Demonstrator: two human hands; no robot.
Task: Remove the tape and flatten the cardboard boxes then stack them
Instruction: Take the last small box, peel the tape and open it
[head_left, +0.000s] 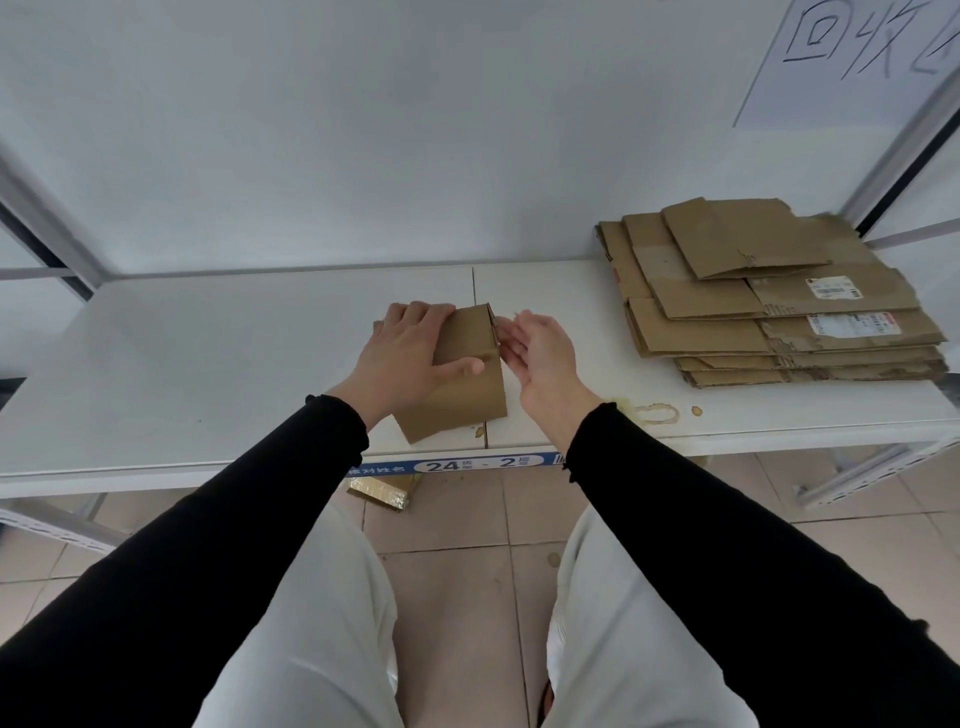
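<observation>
A small brown cardboard box (465, 384) lies on the white shelf (208, 364), near its front edge at the middle. My left hand (408, 358) presses flat on the box's left part, thumb spread across its top face. My right hand (540, 353) is at the box's right edge, palm turned inward, fingertips touching the edge near its upper corner. Whether those fingers pinch a strip of tape is too small to tell. A stack of flattened cardboard boxes (769, 296) lies at the shelf's right end.
The wall stands right behind the shelf. Brown stain rings (657, 414) mark the shelf to the right of my hands. A blue label (457, 464) runs along the front edge. A taped cardboard piece (382, 493) lies on the tiled floor below. Metal shelf posts stand at both sides.
</observation>
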